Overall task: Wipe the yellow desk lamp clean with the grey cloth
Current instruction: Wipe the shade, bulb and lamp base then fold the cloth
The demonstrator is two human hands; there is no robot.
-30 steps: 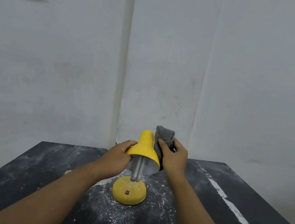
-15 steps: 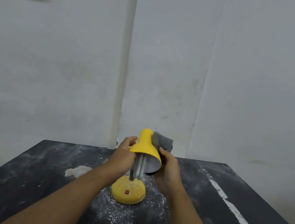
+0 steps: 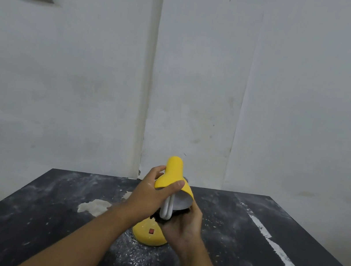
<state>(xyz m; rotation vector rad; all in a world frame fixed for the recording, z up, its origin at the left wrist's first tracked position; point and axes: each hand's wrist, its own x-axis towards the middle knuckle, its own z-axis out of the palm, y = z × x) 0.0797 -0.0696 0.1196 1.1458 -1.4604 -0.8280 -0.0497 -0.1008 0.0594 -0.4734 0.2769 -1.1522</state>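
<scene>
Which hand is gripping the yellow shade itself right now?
The left hand: its thumb lies across the top of the lamp shade. The right hand sits lower, under the shade's rim near the white bulb.

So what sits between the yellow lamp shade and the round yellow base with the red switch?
In the head view, the white bulb tubes and the right hand fill that gap; the lamp's neck is hidden.
</scene>
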